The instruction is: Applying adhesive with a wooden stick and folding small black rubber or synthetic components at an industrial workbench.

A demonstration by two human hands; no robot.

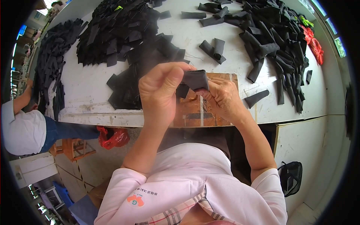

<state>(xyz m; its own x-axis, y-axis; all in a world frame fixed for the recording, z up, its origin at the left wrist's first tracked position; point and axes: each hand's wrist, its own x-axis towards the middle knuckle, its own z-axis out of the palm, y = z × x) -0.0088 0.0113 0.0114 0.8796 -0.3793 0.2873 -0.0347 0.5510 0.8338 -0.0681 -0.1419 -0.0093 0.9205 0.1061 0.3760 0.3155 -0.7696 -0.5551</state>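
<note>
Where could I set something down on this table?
White tabletop shows bare at left, between narrow black fabric strips and flat black fabric pieces, and at front right, beside the lone black fabric tube. Heaped black fabric tubes crowd the right side; front centre is busy too, the left hand and right hand holding a folded black fabric piece over the brown board.

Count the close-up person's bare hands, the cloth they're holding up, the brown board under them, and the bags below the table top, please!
Bare hands, left hand and right hand: 2
Folded black fabric piece held up: 1
Worn brown flat board: 1
Crumpled red plastic bag: 1
Black bag: 1
Total: 6
</note>
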